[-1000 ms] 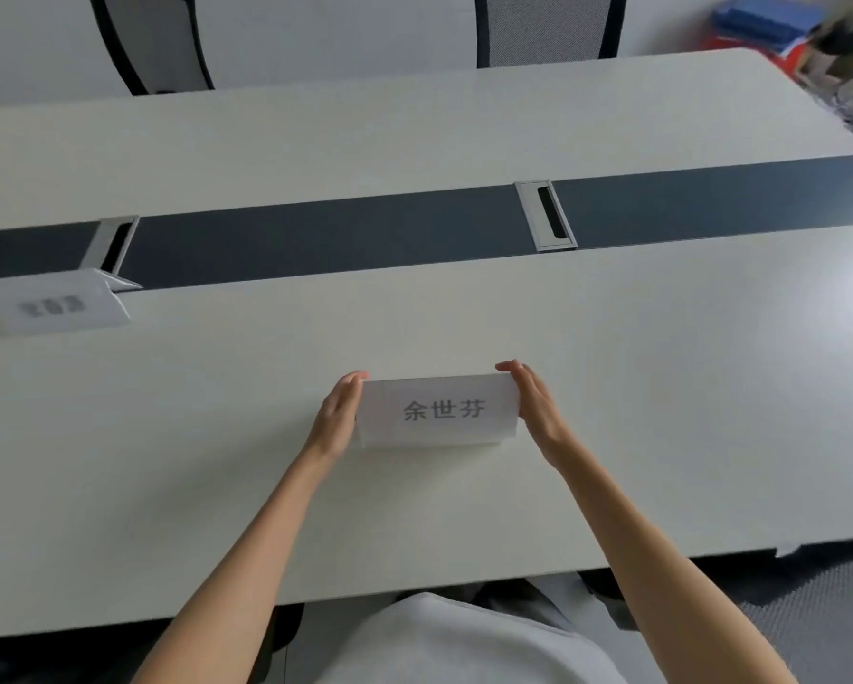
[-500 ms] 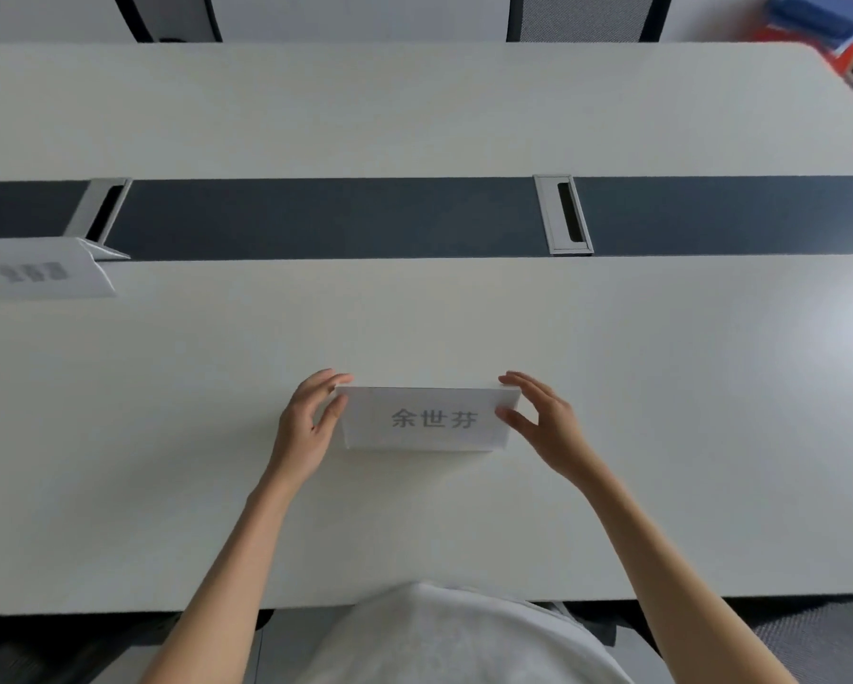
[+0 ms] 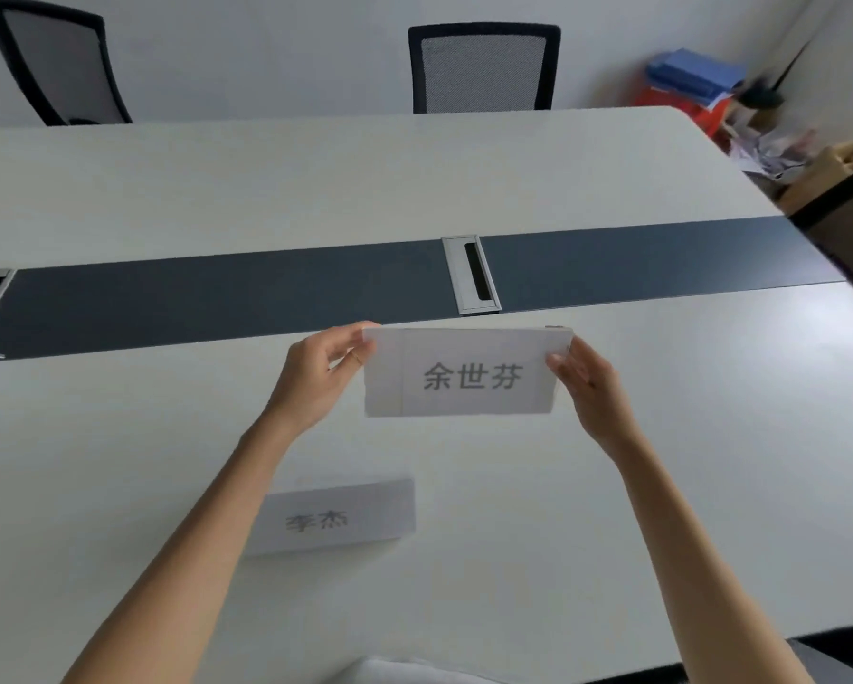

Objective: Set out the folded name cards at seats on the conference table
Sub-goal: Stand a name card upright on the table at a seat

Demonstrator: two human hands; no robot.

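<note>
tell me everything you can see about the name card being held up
The white folded paper name card bears three dark grey printed characters on its near face, the fold along its top edge. It is held level, apparently above the white conference table. The left hand pinches its left end, the right hand its right end.

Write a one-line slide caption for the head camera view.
Both hands, left hand and right hand, hold a folded name card above the conference table; a second card lies nearer.

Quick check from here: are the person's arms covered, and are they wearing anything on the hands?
Both forearms are bare, with no sleeves in view and no gloves. The left hand has a thin ring on one finger; the right hand shows no jewellery or watch.
</note>
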